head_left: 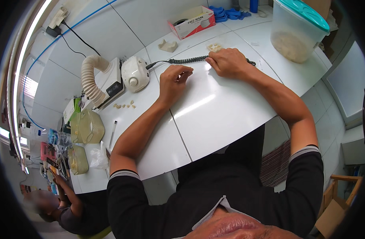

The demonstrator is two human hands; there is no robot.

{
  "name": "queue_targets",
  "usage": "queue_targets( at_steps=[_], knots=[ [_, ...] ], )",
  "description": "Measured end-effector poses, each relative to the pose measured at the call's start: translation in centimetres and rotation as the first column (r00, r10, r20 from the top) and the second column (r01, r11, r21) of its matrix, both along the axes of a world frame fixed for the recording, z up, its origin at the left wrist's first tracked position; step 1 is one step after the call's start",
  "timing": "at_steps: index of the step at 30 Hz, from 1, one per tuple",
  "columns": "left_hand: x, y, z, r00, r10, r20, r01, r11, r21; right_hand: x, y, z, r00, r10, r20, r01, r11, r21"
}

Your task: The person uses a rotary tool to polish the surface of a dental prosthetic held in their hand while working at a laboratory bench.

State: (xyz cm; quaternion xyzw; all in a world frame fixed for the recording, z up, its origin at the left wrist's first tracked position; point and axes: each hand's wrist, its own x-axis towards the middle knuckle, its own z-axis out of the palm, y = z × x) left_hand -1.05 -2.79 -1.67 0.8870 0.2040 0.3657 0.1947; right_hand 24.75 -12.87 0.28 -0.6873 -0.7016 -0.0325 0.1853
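My left hand [174,83] is raised over the white tabletop with its fingers curled into a pinch; anything between the fingertips is too small to make out. To its right, my right hand [230,63] is closed, knuckles up, and what its fingers hold is hidden. A black coiled cord [190,60] runs from a white control unit with a round knob [137,75] to my right hand, and a dark end shows past the hand's far side. Just behind that hand lies a small cream-coloured piece [215,47]. A pale angular block [167,46] sits further left.
A flexible cream hose [93,79] stands left, near several small tooth-like pieces [124,105], a pen [113,133] and greenish baskets [87,126]. Behind are a mask box [194,23] and blue gloves [226,14]. A teal-lidded tub [296,34] stands right. Another person [67,203] works at lower left.
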Motion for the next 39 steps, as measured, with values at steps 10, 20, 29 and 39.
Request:
queue_targets(
  at_steps=[10, 20, 29, 39],
  knots=[
    [0.6, 0.5, -0.3, 0.998, -0.049, 0.025, 0.051, 0.994, -0.100, 0.0, -0.4, 0.4, 1.000, 0.010, 0.023, -0.011, 1.000, 0.016],
    [0.5, 0.4, -0.1, 0.993, -0.079, 0.086, 0.114, 0.807, -0.579, 0.1, -1.1, 0.6, 0.992, 0.115, -0.042, -0.109, 0.986, 0.129],
    [-0.4, 0.4, 0.0, 0.987, -0.138, 0.087, 0.162, 0.756, -0.634, -1.2, -2.2, 0.5, 0.970, 0.242, -0.041, -0.240, 0.970, 0.032],
    [-0.2, 0.3, 0.6, 0.987, -0.154, -0.049, 0.119, 0.895, -0.429, -1.3, -2.0, 0.9, 0.977, 0.201, -0.068, -0.203, 0.979, -0.018]
  ],
)
